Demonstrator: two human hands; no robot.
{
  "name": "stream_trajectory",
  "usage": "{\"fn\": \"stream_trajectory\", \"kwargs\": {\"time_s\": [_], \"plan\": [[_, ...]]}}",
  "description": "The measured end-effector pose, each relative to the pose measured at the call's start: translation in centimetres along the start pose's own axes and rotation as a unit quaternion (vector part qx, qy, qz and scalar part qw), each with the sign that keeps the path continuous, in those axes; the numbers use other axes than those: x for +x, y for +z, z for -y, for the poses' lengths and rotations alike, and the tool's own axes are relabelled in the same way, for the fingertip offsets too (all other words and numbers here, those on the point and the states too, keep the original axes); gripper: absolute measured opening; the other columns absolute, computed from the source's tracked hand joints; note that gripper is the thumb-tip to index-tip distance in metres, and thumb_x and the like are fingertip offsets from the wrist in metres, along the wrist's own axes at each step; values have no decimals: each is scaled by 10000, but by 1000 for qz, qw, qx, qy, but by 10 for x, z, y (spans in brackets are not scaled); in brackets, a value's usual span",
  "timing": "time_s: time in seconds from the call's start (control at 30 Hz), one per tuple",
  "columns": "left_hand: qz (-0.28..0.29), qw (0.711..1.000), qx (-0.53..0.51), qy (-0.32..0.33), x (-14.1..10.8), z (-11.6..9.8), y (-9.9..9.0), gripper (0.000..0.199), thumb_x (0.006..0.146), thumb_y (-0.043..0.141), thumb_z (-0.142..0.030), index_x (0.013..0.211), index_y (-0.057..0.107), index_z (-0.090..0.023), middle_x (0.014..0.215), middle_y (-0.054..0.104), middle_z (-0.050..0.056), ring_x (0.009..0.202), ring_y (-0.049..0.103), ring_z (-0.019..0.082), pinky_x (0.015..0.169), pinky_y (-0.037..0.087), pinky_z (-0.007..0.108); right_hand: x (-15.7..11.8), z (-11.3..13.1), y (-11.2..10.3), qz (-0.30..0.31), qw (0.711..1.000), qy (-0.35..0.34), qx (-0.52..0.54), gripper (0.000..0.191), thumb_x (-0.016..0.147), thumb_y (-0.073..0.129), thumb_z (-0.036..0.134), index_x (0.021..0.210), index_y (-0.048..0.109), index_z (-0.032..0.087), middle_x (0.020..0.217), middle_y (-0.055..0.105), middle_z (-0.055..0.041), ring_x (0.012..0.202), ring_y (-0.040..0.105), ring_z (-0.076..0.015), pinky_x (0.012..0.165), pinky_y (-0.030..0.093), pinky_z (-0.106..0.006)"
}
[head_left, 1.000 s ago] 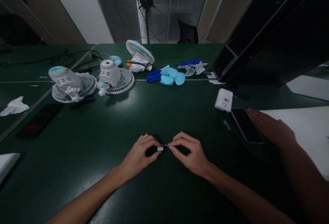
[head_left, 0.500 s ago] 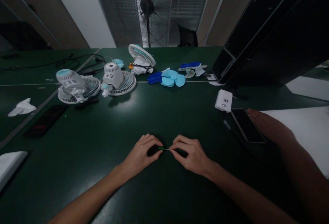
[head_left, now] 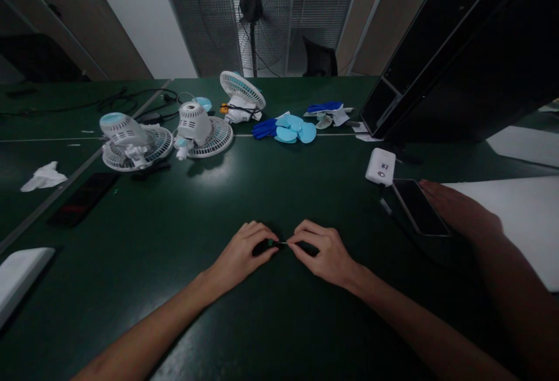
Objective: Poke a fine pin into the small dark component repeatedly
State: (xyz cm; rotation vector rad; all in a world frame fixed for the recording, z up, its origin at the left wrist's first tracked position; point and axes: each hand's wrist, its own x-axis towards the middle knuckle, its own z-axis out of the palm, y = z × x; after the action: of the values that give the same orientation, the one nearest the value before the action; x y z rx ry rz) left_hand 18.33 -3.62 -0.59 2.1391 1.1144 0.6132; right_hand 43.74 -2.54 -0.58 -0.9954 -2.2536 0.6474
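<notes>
Low in the middle of the view, my left hand [head_left: 248, 248] pinches a small green and dark piece [head_left: 271, 242] between thumb and fingertips. A thin light rod [head_left: 283, 243] sticks out of it to the right. The rod's other end is between the thumb and forefinger of my right hand [head_left: 321, 250]. Both hands are just above or on the dark green table [head_left: 279, 194]; which of the two I cannot tell. The fingertips hide parts of the small piece.
Small white fans [head_left: 196, 127] lie at the back left, near light blue blades [head_left: 294, 129] and blue gloves [head_left: 264, 129]. Rightward are a white box [head_left: 381, 166], a phone [head_left: 420, 207], another person's hand [head_left: 458, 209] and a large black screen [head_left: 437, 60]. A dark phone [head_left: 82, 199] lies left.
The whole view has shifted slightly. My hands keep their pinch on the small piece and rod, and less of the green part shows between my left fingertips.
</notes>
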Motion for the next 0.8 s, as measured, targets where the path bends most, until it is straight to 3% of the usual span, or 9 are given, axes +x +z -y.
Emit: {"fn": "stream_trajectory", "kwargs": {"time_s": [0.3, 0.6, 0.7, 0.8], "plan": [[-3, 1000, 1, 2, 0, -1, 0, 125, 1005, 642, -291, 1106, 689, -233, 1070, 706, 34, 1012, 616, 208, 937, 431, 371, 8, 15, 11, -1, 999, -22, 25, 137, 995, 643, 220, 1077, 752, 223, 1033, 711, -49, 856, 702, -170, 745, 582, -295], [39, 999, 26, 28, -17, -4, -7, 272, 1070, 501, -250, 1309, 630, -276, 1260, 652, 72, 1166, 603, 209, 1017, 486, 383, 0, -13, -17, -73, 997, 30, 15, 135, 1008, 638, 242, 1046, 766, 225, 990, 709, -60, 861, 703, -197, 779, 601, -348], [25, 999, 31, 16, -29, 12, -20, 296, 1085, 450, -249, 1312, 637, -278, 1275, 645, 78, 1176, 618, 199, 1022, 515, 360, 0, -23, -25, -100, 994, 49, 20, 128, 1010, 647, 259, 1065, 760, 232, 1011, 705, -63, 881, 702, -207, 796, 614, -374], [-29, 997, 61, -26, -41, 45, -49, 276, 1071, 477, -316, 1255, 679, -273, 1248, 662, 76, 1146, 647, 215, 1007, 532, 372, 0, -29, -27, -101, 993, 58, 26, 130, 1015, 647, 263, 1081, 754, 232, 1030, 700, -63, 899, 701, -208, 804, 623, -386]]}}
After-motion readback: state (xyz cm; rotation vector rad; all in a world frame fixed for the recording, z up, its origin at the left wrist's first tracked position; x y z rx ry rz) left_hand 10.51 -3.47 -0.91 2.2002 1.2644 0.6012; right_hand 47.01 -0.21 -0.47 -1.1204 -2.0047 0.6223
